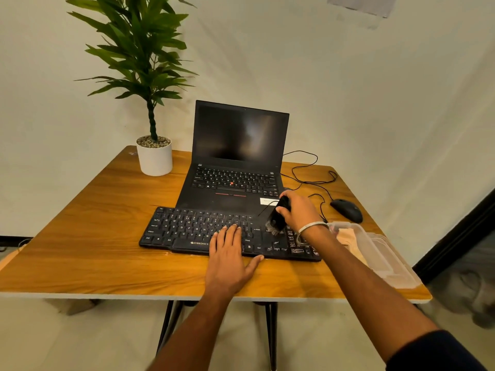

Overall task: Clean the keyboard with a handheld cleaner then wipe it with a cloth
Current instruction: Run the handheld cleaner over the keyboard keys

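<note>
A black keyboard (187, 231) lies across the wooden table (93, 250) in front of an open laptop. My left hand (227, 258) rests flat on the keyboard's front middle, fingers spread over the keys. My right hand (297, 210) grips a black handheld cleaner (278, 215), tilted with its brush end down on the keys right of the main block. A beige cloth (345, 236) lies inside a clear plastic box at the table's right edge.
A black laptop (235, 162) stands open behind the keyboard. A potted plant (154, 156) is at the back left. A black mouse (347, 210) with a looping cable lies at the back right. The clear plastic box (380, 253) sits near the right edge.
</note>
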